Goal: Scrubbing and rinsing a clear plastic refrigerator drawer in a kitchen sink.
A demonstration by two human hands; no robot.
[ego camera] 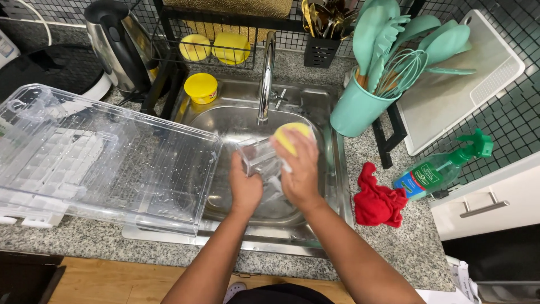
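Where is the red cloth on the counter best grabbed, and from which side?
Pinch the red cloth at its raised upper fold, coming from above. It lies crumpled on the granite counter, so bunched ridges stand up, and the spray bottle crowds its right side.

arms: both bare, no sleeves in view
left hand: bare, no glove
right hand: bare, no glove

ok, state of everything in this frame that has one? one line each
left hand: gripping the clear container
right hand: pressing the yellow sponge on the container
clear container: held over the sink, tilted
yellow sponge: in the right hand
faucet: no water visible
sink: no standing water seen
clear bin: lying across the counter and sink edge
red cloth: crumpled on the counter
spray bottle: lying on its side
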